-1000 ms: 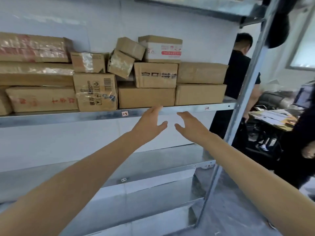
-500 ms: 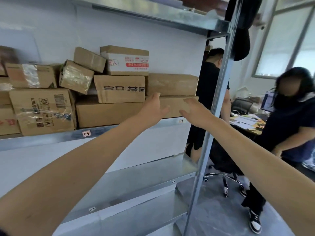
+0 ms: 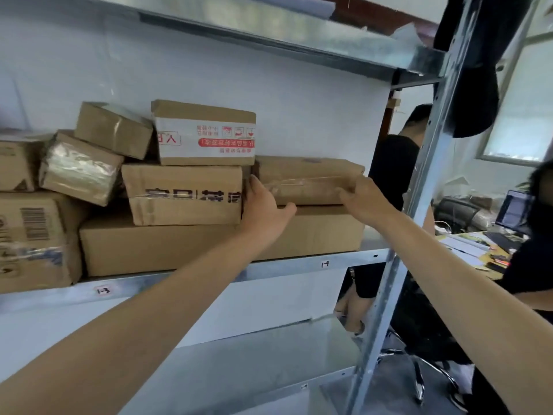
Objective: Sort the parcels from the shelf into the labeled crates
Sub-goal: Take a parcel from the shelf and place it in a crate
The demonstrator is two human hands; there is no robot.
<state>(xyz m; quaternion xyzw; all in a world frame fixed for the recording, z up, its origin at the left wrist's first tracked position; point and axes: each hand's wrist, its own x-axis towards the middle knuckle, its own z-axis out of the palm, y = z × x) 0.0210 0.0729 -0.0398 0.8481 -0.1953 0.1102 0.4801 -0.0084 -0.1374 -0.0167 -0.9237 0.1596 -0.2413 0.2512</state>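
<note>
A flat brown taped parcel [image 3: 308, 181] lies on top of a long cardboard box [image 3: 179, 247] at the right end of the metal shelf [image 3: 299, 266]. My left hand [image 3: 263, 205] grips the parcel's left end, with its fingers in the gap beside the box with black print [image 3: 185, 193] and its thumb under the front edge. My right hand [image 3: 363, 200] holds the parcel's right end. No crates are in view.
More parcels crowd the shelf to the left: a white-and-red labelled box [image 3: 206, 136], two small tilted boxes [image 3: 113, 130], a barcode box [image 3: 33, 241]. A shelf post [image 3: 419, 187] stands just right of my right hand. Two people [image 3: 395, 163] are beyond it by a desk. A bare lower shelf [image 3: 254, 354] sits below.
Both hands rose from below the shelf edge and closed on the two ends of the flat top-right parcel. The view shifted right and closer.
</note>
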